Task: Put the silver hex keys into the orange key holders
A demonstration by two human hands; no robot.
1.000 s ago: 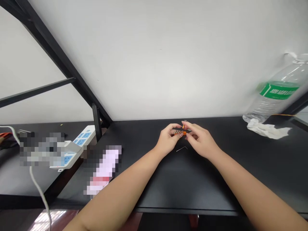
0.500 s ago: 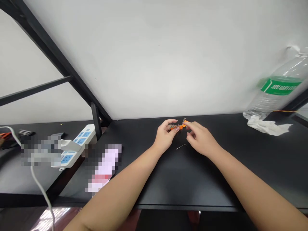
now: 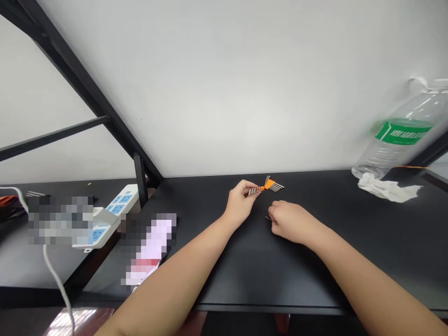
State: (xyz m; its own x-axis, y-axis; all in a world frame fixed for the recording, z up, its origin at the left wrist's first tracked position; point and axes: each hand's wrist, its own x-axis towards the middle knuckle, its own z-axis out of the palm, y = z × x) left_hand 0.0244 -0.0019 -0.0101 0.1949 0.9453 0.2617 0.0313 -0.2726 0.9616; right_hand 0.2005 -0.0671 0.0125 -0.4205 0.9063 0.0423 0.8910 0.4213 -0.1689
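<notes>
In the head view, my left hand (image 3: 241,199) pinches an orange folding hex key holder (image 3: 269,184) by its left part. Its right part fans out with several grey metal keys, and more keys show between my left fingers. Lower and to the right, my right hand (image 3: 289,219) is closed at the black tabletop, its fingertips on a small L-shaped hex key (image 3: 267,218). Only a thin end of that key sticks out to the left of my fingers; the rest is hidden.
A large clear bottle with a green label (image 3: 402,133) leans at the back right, beside a crumpled white tissue (image 3: 388,187). To the left lie a phone-like item, blurred out (image 3: 152,247), and a white power strip (image 3: 121,205). A black metal frame (image 3: 139,177) rises there.
My right hand has left the orange holder, moved down toward me and closed on the loose hex key. The holder's right part now shows its fanned keys. My left hand keeps its pinch.
</notes>
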